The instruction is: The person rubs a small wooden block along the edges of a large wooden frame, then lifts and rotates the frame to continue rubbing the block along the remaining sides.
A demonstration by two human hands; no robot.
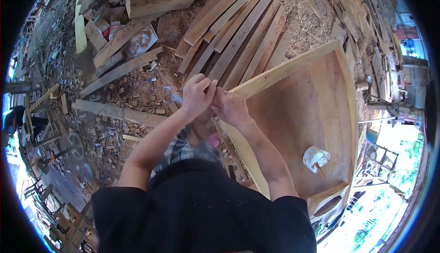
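Note:
My left hand (198,95) and my right hand (230,107) meet in front of me, fingers curled and touching. Whatever is between them, if anything, is too small or hidden to make out. Right beside my right hand is the near-left corner of a large wooden panel (293,102) with a raised pale frame (284,72) around it. On the panel stands a whitish, smeared tub (316,157) with a wooden stick poking out of it.
Long wooden planks (233,33) lie side by side on the ground ahead. Thick timber offcuts (160,5) are piled at the upper left. Wood scraps and shavings (302,19) cover the floor, and more boards (366,38) are stacked at the right.

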